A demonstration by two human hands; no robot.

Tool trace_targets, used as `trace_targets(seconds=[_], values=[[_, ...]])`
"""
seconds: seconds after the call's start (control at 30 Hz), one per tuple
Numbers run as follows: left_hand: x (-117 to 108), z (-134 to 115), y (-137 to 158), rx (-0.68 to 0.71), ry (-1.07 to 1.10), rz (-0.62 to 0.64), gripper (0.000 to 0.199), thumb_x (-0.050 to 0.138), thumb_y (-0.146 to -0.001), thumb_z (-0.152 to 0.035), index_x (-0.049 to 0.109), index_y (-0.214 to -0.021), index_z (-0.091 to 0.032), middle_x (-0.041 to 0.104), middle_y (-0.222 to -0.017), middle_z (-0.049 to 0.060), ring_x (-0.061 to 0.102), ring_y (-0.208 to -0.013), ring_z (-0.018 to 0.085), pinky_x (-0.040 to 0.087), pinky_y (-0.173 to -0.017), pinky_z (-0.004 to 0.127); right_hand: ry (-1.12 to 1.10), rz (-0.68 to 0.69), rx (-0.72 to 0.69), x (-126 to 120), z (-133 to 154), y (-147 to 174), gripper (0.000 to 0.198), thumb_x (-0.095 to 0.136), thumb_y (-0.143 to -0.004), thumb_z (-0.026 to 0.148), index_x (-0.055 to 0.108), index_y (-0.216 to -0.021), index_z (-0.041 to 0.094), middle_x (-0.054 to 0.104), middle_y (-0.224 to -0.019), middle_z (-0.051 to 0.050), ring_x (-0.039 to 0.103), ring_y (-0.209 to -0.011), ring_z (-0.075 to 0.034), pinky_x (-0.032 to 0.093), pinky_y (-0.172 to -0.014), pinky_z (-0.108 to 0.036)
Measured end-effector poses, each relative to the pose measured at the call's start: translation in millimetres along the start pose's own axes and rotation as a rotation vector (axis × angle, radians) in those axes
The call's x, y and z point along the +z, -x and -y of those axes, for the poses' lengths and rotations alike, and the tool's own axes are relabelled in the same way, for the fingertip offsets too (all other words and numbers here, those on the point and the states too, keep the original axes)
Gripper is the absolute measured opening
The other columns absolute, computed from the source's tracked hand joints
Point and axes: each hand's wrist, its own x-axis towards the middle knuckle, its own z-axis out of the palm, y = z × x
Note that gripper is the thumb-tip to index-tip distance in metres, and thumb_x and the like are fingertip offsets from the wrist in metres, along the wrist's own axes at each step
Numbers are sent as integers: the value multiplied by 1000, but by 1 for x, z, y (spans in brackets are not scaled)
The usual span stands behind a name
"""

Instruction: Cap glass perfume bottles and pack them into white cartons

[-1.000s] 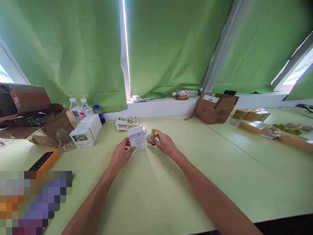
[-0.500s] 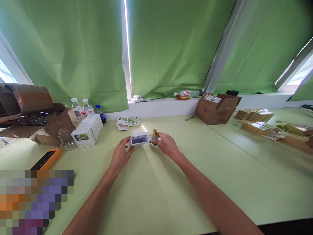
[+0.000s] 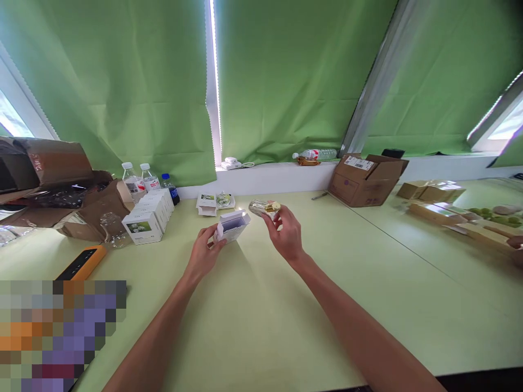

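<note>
My left hand (image 3: pixel 206 250) grips a small white box (image 3: pixel 231 228) by its left side; the box is tilted and its open end faces up toward me. In my right hand (image 3: pixel 286 234) is a clear glass perfume bottle (image 3: pixel 260 207) with a gold cap (image 3: pixel 273 207), tipped on its side above the table, just right of the box and apart from it. Behind them on the table lie another opened white box (image 3: pixel 207 205) and a second glass bottle (image 3: pixel 224 199) on a white piece.
A row of white boxes (image 3: pixel 143 228) stands at left, by plastic bottles (image 3: pixel 134 182) and a torn carton (image 3: pixel 90 212). An orange power strip (image 3: pixel 84 262) lies nearer. At right are a brown carton (image 3: pixel 363 182), yellowish boxes (image 3: pixel 433 190) and another person's hand (image 3: pixel 517 247).
My right hand has lifted the bottle off the table and turned it from upright onto its side. My left hand has tilted the white box toward the right.
</note>
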Motion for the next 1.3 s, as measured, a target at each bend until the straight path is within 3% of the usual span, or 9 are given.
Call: trace_targets(seconds=[0.13, 0.4, 0.73, 1.0, 1.3], values=[[0, -3, 1, -16, 14, 8, 42, 59, -80, -31, 56, -121, -27, 51, -121, 8, 54, -109, 20, 51, -88, 35, -55, -25, -170, -3, 6, 2, 31, 49, -91, 31, 53, -121, 21, 64, -113, -11, 60, -77, -19, 52, -62, -31], [-1, 1, -1, -18, 57, 35, 43, 60, -79, -34, 56, -120, -24, 55, -125, 8, 56, -108, 21, 49, -89, 36, -41, 76, -441, -2, 15, 9, 41, 51, -91, 20, 44, -131, 21, 64, -118, -10, 62, -100, -21, 53, -75, -32], [-1, -15, 1, -66, 155, 73, 43, 61, -77, -37, 58, -117, -20, 62, -121, 7, 57, -110, 25, 44, -95, 38, -24, 143, -486, 2, 17, 14, 47, 51, -90, 18, 39, -136, 22, 63, -121, -10, 62, -102, -20, 53, -79, -32], [-1, -12, -1, -63, 203, 73, 44, 63, -76, -38, 60, -115, -20, 61, -124, 8, 53, -118, 26, 41, -99, 40, -44, 175, -518, 6, 15, 16, 49, 50, -90, 18, 37, -137, 23, 62, -121, -9, 61, -107, -21, 52, -86, -34], [2, -10, -1, -139, 315, 91, 49, 70, -70, -35, 60, -116, -20, 62, -122, 9, 57, -113, 27, 44, -96, 42, -59, 237, -550, 5, 18, 18, 48, 48, -90, 18, 37, -136, 22, 61, -121, -10, 61, -106, -20, 54, -83, -33]])
